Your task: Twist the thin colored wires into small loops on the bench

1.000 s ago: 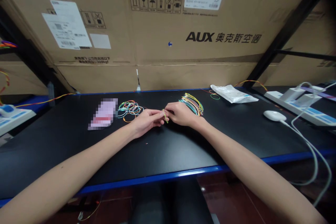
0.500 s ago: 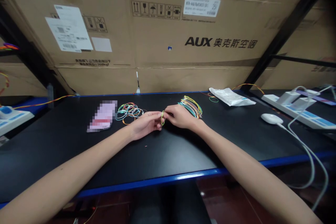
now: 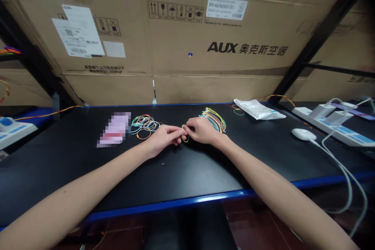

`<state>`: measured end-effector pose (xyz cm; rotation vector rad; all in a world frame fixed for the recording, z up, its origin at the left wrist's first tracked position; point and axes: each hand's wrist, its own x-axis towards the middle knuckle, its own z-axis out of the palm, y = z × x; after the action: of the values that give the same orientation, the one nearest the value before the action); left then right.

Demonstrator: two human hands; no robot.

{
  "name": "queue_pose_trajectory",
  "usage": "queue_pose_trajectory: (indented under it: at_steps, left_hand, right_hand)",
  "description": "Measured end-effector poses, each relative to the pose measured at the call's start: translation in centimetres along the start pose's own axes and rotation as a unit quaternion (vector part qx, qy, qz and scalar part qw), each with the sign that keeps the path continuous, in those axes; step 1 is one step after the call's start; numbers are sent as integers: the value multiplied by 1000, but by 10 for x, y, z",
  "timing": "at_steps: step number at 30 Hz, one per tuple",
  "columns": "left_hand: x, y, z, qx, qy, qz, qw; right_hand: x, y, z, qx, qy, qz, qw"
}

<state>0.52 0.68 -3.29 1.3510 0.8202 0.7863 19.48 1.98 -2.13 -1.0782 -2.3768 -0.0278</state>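
**Two hands pinch a small yellow-green wire loop over a black table.**

A wide stretch of black top lies between the blue front edge of the table and the left hand and right hand, which meet mid-table, each grip closed on the thin wire loop. A bundle of coloured wires lies just beyond the right hand, and a tangle of wire loops just beyond the left, beside a blurred pink packet. Farther right, a white plastic bag lies near the back edge, and a white cabled puck sits near a power strip. Cardboard boxes stand behind the table.
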Motion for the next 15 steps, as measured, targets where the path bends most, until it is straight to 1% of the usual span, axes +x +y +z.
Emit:
queue_pose_trajectory:
  at_steps: [2, 4, 6, 10, 13, 15]
  left_hand:
    - [1, 0, -2, 7, 23, -3, 1000]
    - [3, 1, -5, -5, 27, -10, 1000]
    - [3, 3, -7, -29, 11, -17, 999]
    - [1, 7, -9, -80, -43, -25, 996]
    - [0, 8, -10, -79, -78, -25, 994]
    - [0, 7, -10, -76, -82, -26, 993]
  right_hand:
    - [0, 1, 0, -6, 31, 10, 999]
    - [0, 2, -1, 0, 51, 13, 999]
    - [1, 3, 0, 7, 53, 10, 999]
    - [1, 4, 1, 12, 33, 5, 999]
    - [1, 3, 1, 11, 16, 0, 1000]
    - [1, 3, 1, 16, 10, -4, 1000]
